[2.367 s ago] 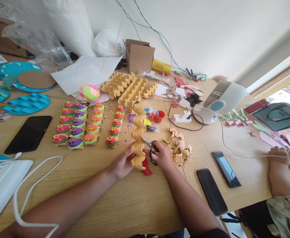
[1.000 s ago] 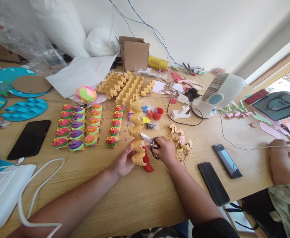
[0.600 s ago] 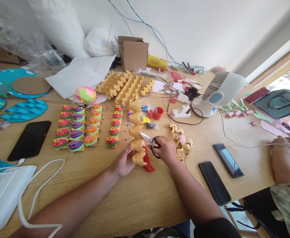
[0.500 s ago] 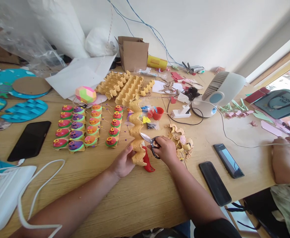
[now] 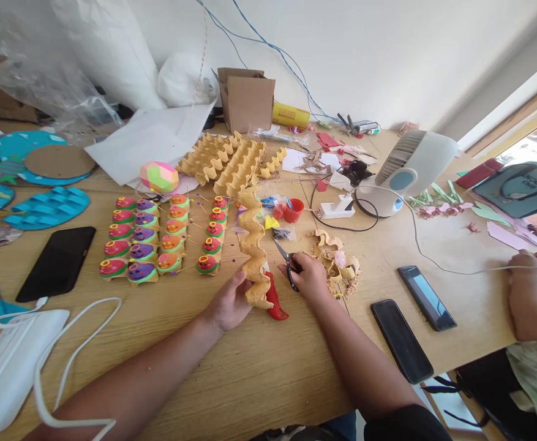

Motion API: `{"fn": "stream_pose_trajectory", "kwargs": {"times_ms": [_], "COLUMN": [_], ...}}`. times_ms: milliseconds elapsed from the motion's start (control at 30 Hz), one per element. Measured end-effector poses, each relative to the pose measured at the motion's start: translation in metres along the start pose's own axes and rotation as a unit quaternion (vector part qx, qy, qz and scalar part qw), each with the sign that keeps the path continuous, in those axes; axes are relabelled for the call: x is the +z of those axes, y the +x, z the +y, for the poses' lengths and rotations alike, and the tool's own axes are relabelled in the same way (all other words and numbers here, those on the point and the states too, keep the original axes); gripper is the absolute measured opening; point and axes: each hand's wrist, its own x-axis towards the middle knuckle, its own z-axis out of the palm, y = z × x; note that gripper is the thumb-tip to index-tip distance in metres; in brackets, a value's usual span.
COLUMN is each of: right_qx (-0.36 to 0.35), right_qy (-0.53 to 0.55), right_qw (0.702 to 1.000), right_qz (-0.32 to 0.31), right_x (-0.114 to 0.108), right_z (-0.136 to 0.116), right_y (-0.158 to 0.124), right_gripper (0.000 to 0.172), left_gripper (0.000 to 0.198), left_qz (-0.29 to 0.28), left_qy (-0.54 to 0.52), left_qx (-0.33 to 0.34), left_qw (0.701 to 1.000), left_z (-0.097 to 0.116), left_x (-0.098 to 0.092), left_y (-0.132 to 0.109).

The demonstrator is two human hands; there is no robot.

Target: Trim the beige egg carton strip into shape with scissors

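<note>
My left hand (image 5: 230,300) grips the near end of a long yellow egg carton strip (image 5: 253,245), thumb on its side, holding it upright above the table. In my right hand (image 5: 310,277) is a pair of scissors (image 5: 289,262) with dark handles. Their blades point up and left and stand a little apart from the strip's right edge. A red-handled tool (image 5: 276,301) lies on the table just behind the strip's lower end, partly hidden. To the left are rows of painted carton cups (image 5: 142,252) in red, purple and orange with small faces.
Uncut egg cartons (image 5: 231,160) lie at the back. Carton scraps (image 5: 341,267) sit right of my right hand. A red cup (image 5: 293,211), a white fan (image 5: 406,171), a cable and phones (image 5: 401,340) are around. Another person's hand (image 5: 528,288) rests at the far right.
My right hand has drawn the scissors slightly right, away from the strip, and their blades now point more steeply upward. My left hand and the strip have hardly moved.
</note>
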Motion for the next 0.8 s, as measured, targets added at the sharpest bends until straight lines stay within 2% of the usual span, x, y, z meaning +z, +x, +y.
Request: {"fn": "stream_pose_trajectory", "kwargs": {"times_ms": [233, 400, 800], "right_qx": [-0.021, 0.03, 0.032], "right_qy": [0.032, 0.031, 0.052], "right_qw": [0.999, 0.998, 0.998], "right_qz": [-0.025, -0.043, -0.036], "right_x": [-0.0034, -0.0021, -0.0015], "right_z": [-0.0073, -0.0031, -0.0023], "right_y": [-0.0006, 0.0029, 0.0035], "right_gripper": [0.033, 0.031, 0.036], "left_gripper": [0.059, 0.059, 0.052], "left_qz": [-0.013, 0.006, -0.017], "left_qy": [0.024, 0.027, 0.042], "left_qx": [0.006, -0.002, -0.013], "left_qw": [1.0, 1.0, 0.999], "left_z": [-0.0024, -0.0024, -0.0009], "left_x": [-0.001, -0.0026, 0.0035], "left_y": [-0.0014, -0.0037, -0.0052]}}
